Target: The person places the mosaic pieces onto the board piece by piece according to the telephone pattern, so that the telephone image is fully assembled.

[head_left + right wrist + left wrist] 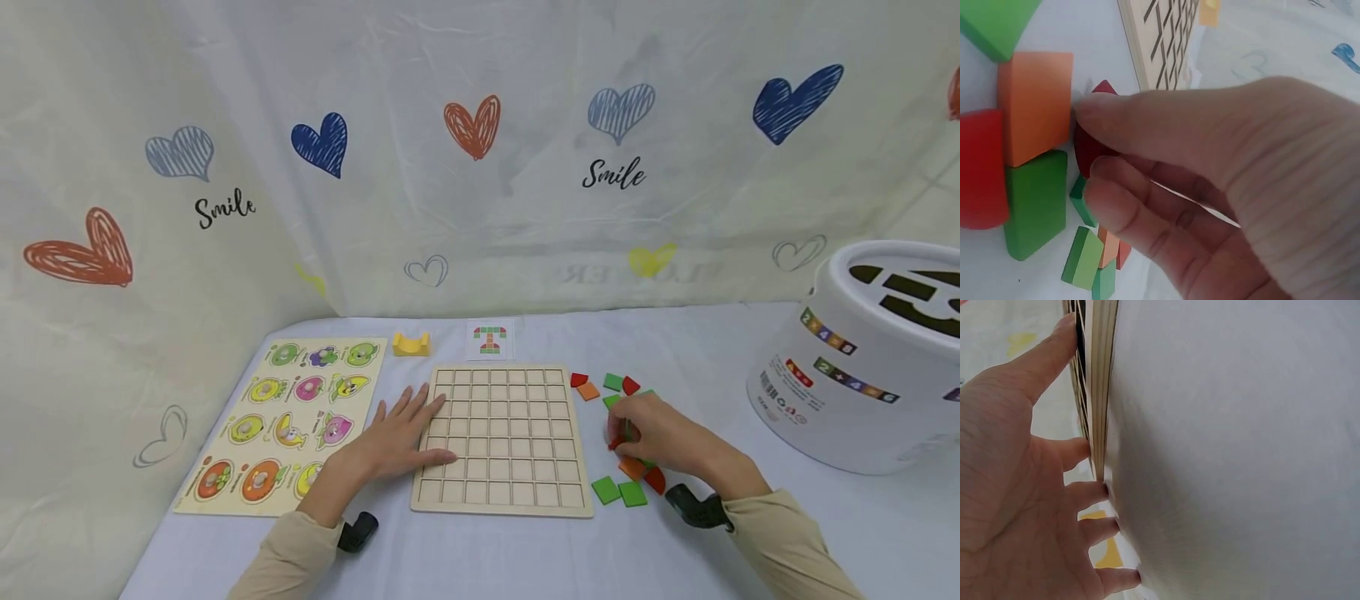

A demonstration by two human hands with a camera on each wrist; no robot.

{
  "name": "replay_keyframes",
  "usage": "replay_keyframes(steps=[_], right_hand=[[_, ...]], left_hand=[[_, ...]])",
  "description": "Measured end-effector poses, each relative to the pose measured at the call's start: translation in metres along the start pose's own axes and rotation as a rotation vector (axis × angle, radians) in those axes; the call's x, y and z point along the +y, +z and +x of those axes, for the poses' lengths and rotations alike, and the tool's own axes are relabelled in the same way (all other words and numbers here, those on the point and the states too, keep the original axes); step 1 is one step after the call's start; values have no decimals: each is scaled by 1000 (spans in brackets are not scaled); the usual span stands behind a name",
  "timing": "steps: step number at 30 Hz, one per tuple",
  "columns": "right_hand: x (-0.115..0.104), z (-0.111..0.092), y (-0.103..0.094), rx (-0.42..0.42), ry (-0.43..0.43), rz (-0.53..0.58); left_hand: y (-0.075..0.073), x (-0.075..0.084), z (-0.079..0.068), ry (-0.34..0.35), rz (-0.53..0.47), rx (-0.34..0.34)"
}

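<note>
- Hands well apart: right hand (656,429) pinches a red piece (1090,147) between thumb and fingers; left hand (393,437) lies spread on the left rim of the grid board (498,437), fingers fairly straight.
- Red piece: at the right fingertips, just off the grid board's right edge. One side looks curved, one end pointed; no clear long axis, thumb hides much of it. Can't tell if it's off the cloth (480,558).
- Key relation, my read: grid board lies left of the red piece, narrow strip of cloth between. Any move onto the grid runs leftward, and the curved side's heading would matter against straight cell lines.
- Right hand is the near one. Left hand sits across the grid at the opposite edge; looks useful for steadying only.
- Right wrist view: orange tile (1038,106) and green tile (1038,203) bunched right beside the pinch. More loose pieces near and far of the hand, some partly hidden.
- Past the far rim: pattern card (491,340), yellow block (412,346) to its left.
- Outermost: fruit puzzle (309,412) on the left, partly under the left arm; white tub (862,433) on the right.
</note>
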State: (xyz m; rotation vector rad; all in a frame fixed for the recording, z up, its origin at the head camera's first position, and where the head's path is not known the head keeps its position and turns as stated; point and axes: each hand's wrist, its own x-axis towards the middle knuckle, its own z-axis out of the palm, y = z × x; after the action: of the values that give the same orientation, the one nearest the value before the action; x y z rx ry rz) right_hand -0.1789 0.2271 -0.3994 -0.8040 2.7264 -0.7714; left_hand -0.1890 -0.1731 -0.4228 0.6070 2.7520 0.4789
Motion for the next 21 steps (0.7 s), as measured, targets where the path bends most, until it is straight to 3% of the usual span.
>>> replay_keyframes(steps=[10,17,21], right_hand=[[-5,8,-4,80,-102,-65],[-12,15,-7,108,-110,-60],[-14,19,-7,147,-128,-4]], left_hand=[[2,-1,0,-6,6,-1],[3,-2,0,-2,4,1],[2,0,0,0,-6,-1]])
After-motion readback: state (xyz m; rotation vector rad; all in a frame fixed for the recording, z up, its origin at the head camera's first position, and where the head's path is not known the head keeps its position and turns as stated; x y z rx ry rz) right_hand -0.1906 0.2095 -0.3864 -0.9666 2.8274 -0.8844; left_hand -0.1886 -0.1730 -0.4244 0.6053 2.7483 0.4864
